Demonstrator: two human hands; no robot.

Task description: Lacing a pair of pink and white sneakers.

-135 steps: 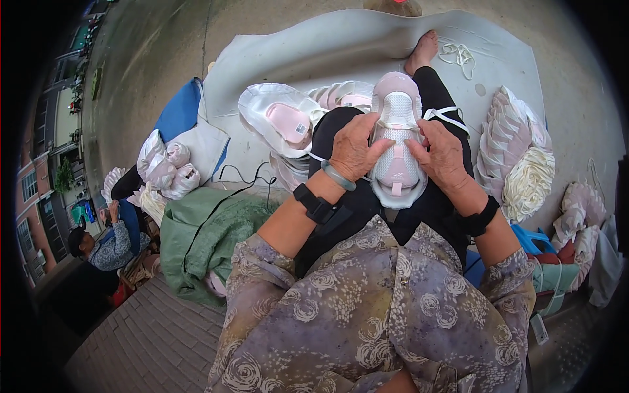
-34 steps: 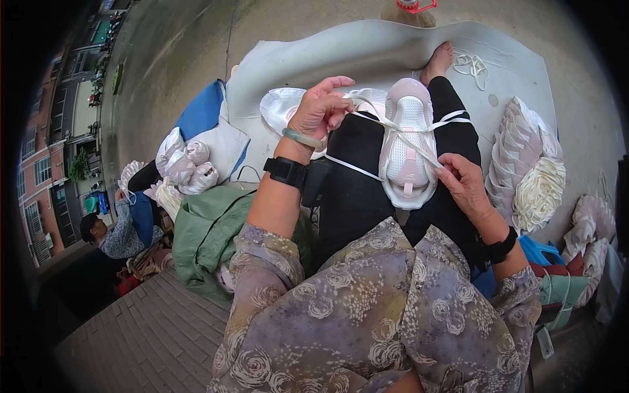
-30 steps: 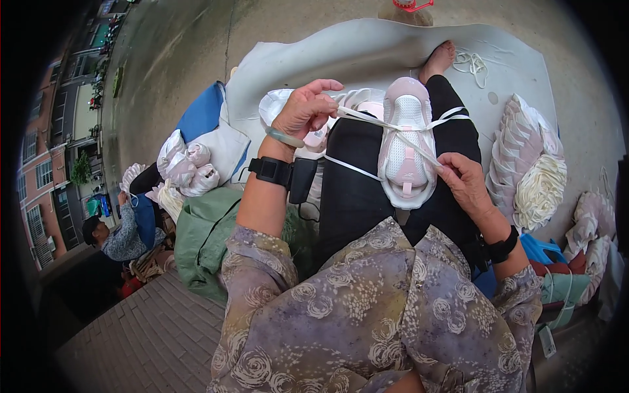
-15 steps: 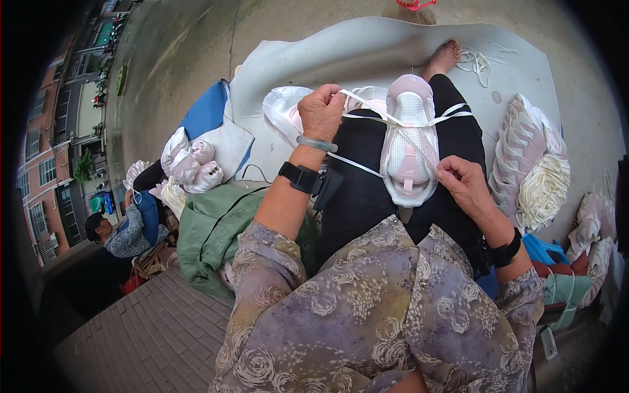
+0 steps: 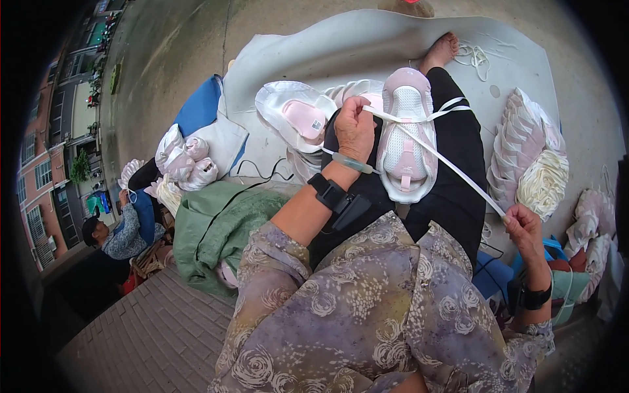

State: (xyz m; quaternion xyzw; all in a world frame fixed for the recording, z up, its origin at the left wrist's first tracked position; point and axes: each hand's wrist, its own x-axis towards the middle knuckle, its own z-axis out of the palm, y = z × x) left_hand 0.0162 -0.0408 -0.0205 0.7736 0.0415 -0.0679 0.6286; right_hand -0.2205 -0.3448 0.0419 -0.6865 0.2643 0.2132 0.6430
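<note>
A pink and white shoe upper [image 5: 395, 154] rests on my lap between my thighs, its toe pointing away from me. A flat white lace [image 5: 466, 178] crosses over its front and stretches toward both hands. My left hand [image 5: 354, 133], just left of the upper, is closed in a pinch on one part of the lace. Out to the lower right, past my thigh, my right hand [image 5: 526, 234] pinches the other end, and that length is pulled straight. Another loop of white lace passes over my right thigh.
More pink and white uppers [image 5: 296, 112] lie left of my lap on a pale mat [image 5: 314, 52]. To the right are stacked uppers [image 5: 511, 154] and a bundle of cream laces [image 5: 542, 188]. A green sack [image 5: 203, 226] sits at my left; farther left, a person [image 5: 134, 229] is seated.
My right hand has moved right and toward me, drawing out a long straight length of lace. My left hand has shifted right and slightly nearer, closer to the upper.
</note>
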